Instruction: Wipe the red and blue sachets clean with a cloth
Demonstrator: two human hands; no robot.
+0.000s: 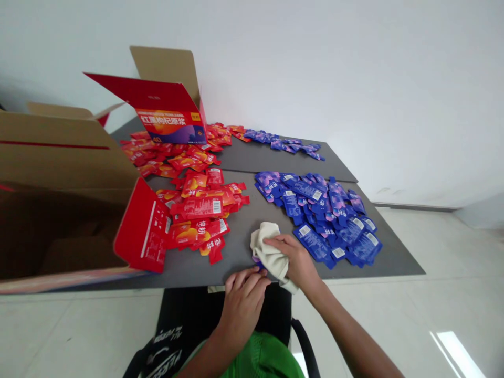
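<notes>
A cream cloth (270, 256) is bunched under my right hand (293, 257), whose fingers are closed on it at the table's front edge. The cloth covers most of a blue-purple sachet (260, 265) lying flat; only a small end shows. At that end, my left hand (244, 294) holds the sachet down with its fingers together. To the right lies a pile of blue sachets (331, 215) with white barcode labels. On the left is a pile of red-orange sachets (200, 205).
A large open carton (145, 231) with a red flap stands at the left front. Behind it is another open red carton (169, 123) among more red sachets. A row of blue sachets (283, 143) lies at the back of the grey table (240, 231), near the white wall.
</notes>
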